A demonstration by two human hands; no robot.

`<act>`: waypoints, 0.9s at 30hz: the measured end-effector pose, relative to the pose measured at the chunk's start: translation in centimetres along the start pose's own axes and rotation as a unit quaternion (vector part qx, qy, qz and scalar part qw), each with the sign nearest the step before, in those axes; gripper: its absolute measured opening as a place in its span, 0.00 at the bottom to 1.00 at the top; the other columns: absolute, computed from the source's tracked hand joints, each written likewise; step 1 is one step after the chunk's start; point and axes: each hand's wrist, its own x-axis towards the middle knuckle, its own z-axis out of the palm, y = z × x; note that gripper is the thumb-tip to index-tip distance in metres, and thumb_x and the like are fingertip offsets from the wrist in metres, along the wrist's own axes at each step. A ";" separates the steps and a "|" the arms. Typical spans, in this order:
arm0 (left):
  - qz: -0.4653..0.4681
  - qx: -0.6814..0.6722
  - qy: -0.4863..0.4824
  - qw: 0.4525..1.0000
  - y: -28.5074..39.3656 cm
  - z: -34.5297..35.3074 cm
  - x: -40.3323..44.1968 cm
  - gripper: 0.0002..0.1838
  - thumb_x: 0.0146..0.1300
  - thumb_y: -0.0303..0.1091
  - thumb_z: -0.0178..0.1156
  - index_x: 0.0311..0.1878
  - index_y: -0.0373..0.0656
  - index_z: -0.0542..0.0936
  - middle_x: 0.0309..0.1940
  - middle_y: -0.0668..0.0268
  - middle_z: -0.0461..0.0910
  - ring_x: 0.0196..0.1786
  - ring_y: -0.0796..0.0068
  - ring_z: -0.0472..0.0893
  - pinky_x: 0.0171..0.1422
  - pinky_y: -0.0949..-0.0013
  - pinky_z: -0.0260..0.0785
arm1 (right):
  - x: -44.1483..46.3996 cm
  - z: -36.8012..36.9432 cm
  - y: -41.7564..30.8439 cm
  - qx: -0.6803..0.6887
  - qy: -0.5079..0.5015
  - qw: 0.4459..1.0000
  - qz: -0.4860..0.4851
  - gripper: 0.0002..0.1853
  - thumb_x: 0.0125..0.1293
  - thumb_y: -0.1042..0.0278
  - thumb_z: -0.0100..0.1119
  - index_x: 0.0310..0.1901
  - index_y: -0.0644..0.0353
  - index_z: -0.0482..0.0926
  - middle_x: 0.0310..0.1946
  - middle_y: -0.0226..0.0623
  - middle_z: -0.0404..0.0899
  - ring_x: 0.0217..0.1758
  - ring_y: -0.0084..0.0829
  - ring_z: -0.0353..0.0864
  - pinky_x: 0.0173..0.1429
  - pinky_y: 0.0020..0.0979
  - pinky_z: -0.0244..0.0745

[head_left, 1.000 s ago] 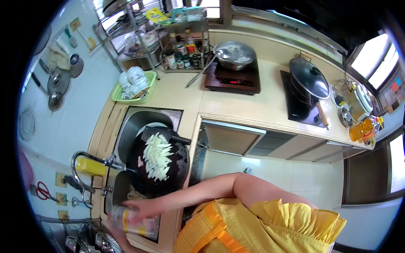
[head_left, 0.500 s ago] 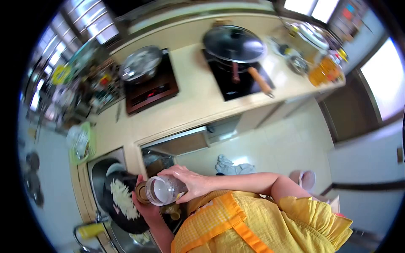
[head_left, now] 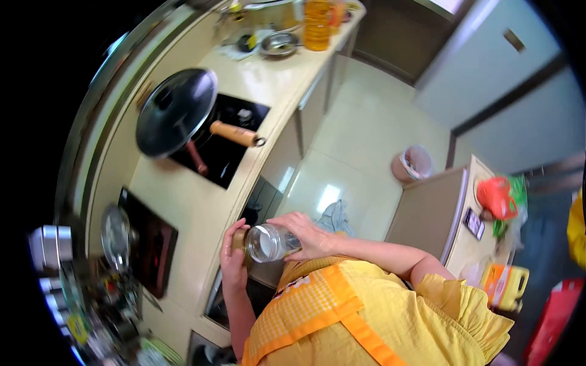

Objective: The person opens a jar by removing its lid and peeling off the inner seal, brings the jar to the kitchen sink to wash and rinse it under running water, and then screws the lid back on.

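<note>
In front of the apron, my right hand (head_left: 308,235) is wrapped around a clear jar (head_left: 271,243) that lies tilted with its mouth to the left. Something white shows inside the jar. My left hand (head_left: 233,259) grips a golden-brown jar lid (head_left: 242,245) right beside the mouth. The lid looks off the jar, though I cannot tell whether the two touch. Both hands are above the gap between the counter edge and my body.
A lidded wok (head_left: 174,116) with a wooden handle sits on a black cooktop (head_left: 229,155). A covered pot (head_left: 116,235) stands at the second cooktop (head_left: 149,250). A grey cloth (head_left: 334,216) and a bin (head_left: 412,163) are on the floor. A cabinet (head_left: 427,213) stands at right.
My view has swung to the right, away from the sink and the pan of white pieces. The jar and lid are still in my hands.
</note>
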 end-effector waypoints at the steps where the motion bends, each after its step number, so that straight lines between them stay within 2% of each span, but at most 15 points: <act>1: 0.034 0.123 -0.039 0.991 0.2 0.3 1.9 0.35 0.52 0.42 0.66 0.61 0.37 0.68 0.53 0.61 0.70 0.57 0.69 0.70 0.64 0.68 0.60 | -0.1 -0.6 0.1 -0.033 0.016 0.999 0.032 0.50 0.38 0.66 0.75 0.66 0.57 0.59 0.57 0.43 0.66 0.59 0.44 0.65 0.63 0.42 0.60; 3: 0.103 0.325 -0.132 0.931 0.6 1.6 5.4 0.33 0.47 0.30 0.69 0.59 0.42 0.71 0.52 0.59 0.68 0.57 0.63 0.68 0.64 0.64 0.60 | -0.5 -1.5 0.7 -0.080 0.053 0.992 0.085 0.50 0.38 0.66 0.75 0.66 0.57 0.59 0.57 0.44 0.66 0.59 0.45 0.65 0.62 0.43 0.60; 6: 0.116 0.447 -0.196 0.865 0.3 5.5 8.6 0.31 0.46 0.31 0.69 0.58 0.44 0.73 0.51 0.58 0.66 0.58 0.60 0.67 0.63 0.62 0.60 | -1.2 -2.4 1.4 -0.107 0.145 0.974 0.134 0.49 0.39 0.66 0.74 0.66 0.57 0.59 0.56 0.45 0.67 0.60 0.45 0.65 0.62 0.43 0.60; 11: 0.113 0.428 -0.301 0.844 -0.9 11.8 14.1 0.35 0.46 0.31 0.69 0.60 0.45 0.71 0.53 0.56 0.62 0.58 0.57 0.66 0.64 0.61 0.58 | -3.5 -5.9 3.7 -0.143 0.253 0.936 0.197 0.47 0.39 0.63 0.74 0.64 0.56 0.61 0.55 0.44 0.68 0.60 0.44 0.65 0.62 0.43 0.60; 15: 0.126 0.415 -0.420 0.797 -0.8 17.0 19.4 0.44 0.41 0.31 0.71 0.66 0.44 0.65 0.55 0.56 0.59 0.61 0.58 0.63 0.67 0.62 0.56 | -4.6 -10.5 6.8 -0.158 0.321 0.914 0.192 0.48 0.38 0.63 0.75 0.65 0.56 0.60 0.57 0.43 0.67 0.61 0.44 0.64 0.62 0.43 0.60; 18: 0.122 0.384 -0.437 0.804 -1.1 21.6 23.3 0.45 0.41 0.30 0.70 0.66 0.40 0.63 0.55 0.58 0.62 0.60 0.61 0.65 0.67 0.64 0.56 | -5.4 -15.3 9.1 -0.157 0.344 0.908 0.181 0.49 0.38 0.64 0.75 0.65 0.56 0.60 0.58 0.42 0.66 0.61 0.44 0.64 0.64 0.44 0.60; 20: 0.074 0.336 -0.408 0.846 -1.2 25.3 24.8 0.45 0.43 0.33 0.72 0.67 0.38 0.62 0.56 0.61 0.65 0.61 0.65 0.66 0.68 0.65 0.57 | -6.0 -18.8 10.0 -0.150 0.371 0.899 0.180 0.48 0.38 0.64 0.75 0.64 0.58 0.60 0.58 0.42 0.65 0.62 0.44 0.63 0.65 0.44 0.59; 23: 0.053 0.274 -0.396 0.875 -2.1 30.5 27.8 0.49 0.40 0.36 0.75 0.67 0.37 0.62 0.61 0.61 0.64 0.63 0.66 0.66 0.68 0.65 0.59 | -7.4 -24.3 11.1 -0.147 0.421 0.878 0.176 0.46 0.38 0.64 0.75 0.62 0.59 0.61 0.57 0.43 0.65 0.62 0.44 0.63 0.64 0.44 0.59; 26: 0.094 0.286 -0.389 0.871 -2.2 35.4 29.9 0.51 0.38 0.38 0.77 0.67 0.36 0.62 0.62 0.61 0.64 0.63 0.66 0.66 0.68 0.65 0.59 | -7.7 -28.7 12.8 -0.137 0.445 0.867 0.176 0.46 0.39 0.62 0.75 0.62 0.59 0.61 0.56 0.43 0.66 0.62 0.45 0.64 0.65 0.43 0.60; 27: 0.115 0.292 -0.379 0.871 -2.7 36.6 30.8 0.55 0.35 0.41 0.79 0.67 0.37 0.60 0.60 0.61 0.64 0.63 0.66 0.67 0.68 0.65 0.59 | -7.8 -29.8 13.3 -0.127 0.452 0.864 0.179 0.46 0.39 0.61 0.76 0.61 0.60 0.61 0.56 0.44 0.66 0.61 0.45 0.64 0.65 0.43 0.61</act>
